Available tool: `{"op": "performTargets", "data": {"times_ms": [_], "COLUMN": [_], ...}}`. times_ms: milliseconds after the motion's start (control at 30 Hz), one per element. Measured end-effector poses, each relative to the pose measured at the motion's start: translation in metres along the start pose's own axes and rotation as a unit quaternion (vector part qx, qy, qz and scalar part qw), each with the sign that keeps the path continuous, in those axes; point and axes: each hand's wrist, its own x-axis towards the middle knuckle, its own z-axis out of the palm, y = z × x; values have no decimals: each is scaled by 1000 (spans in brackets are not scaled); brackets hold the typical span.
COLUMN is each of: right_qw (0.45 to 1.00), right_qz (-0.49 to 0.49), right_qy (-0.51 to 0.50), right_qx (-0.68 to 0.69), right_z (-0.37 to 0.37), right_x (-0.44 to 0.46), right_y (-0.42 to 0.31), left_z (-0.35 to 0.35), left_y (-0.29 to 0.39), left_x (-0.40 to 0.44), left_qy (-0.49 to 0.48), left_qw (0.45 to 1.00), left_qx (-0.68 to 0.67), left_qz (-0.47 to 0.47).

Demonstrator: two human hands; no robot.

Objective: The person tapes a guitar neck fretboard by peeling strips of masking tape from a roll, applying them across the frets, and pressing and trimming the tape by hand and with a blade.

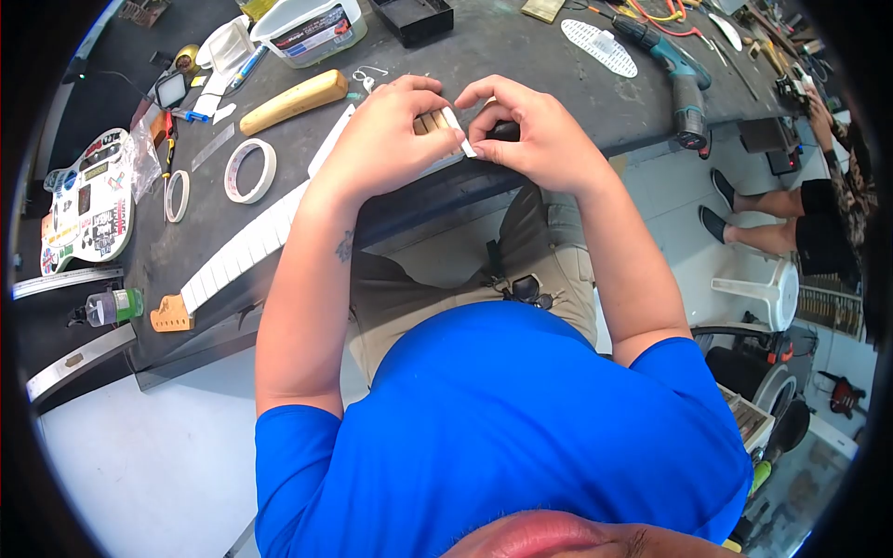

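Observation:
A guitar neck (237, 256) lies slantwise along the bench's front edge, its fretboard covered with white strips like masking tape. Its wooden headstock (171, 313) points to the lower left. Over the far end of the neck, my left hand (391, 139) bends its fingers around the edge, thumb and fingertips at a white strip of tape (469, 149). Facing it, my right hand (535, 139) pinches the same strip between thumb and finger. Bare wood shows between the hands. My left palm hides part of the neck.
Two tape rolls, a large one (249, 171) and a small one (177, 196), lie left of the neck. Beyond are a wooden handle (294, 102), a plastic tub (312, 33) and a black tray (412, 20). A cordless drill (677, 79) lies right. Another person (823, 214) stands at far right.

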Motion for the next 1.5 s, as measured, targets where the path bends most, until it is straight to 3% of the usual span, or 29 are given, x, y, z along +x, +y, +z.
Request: {"op": "performTargets", "data": {"times_ms": [167, 333, 667, 867, 1500], "right_qw": [1000, 1000, 999, 999, 999], "right_qz": [-23, 10, -22, -24, -18], "right_qy": [9, 3, -8, -5, -4], "right_qx": [-11, -2, 32, 23, 28], "right_z": [0, 0, -1, -2, -2], "right_x": [1, 0, 1, 1, 0], "right_y": [8, 3, 8, 9, 8], "left_z": [1, 6, 4, -3, -6], "left_y": [5, 0, -4, -1, -7], "left_x": [-8, -2, 0, -8, -6], "left_qy": [14, 24, 13, 6, -6], "left_qw": [996, 999, 1000, 996, 994], "left_qx": [69, 31, 3, 38, 39], "left_qz": [46, 16, 8, 78, 98]}}
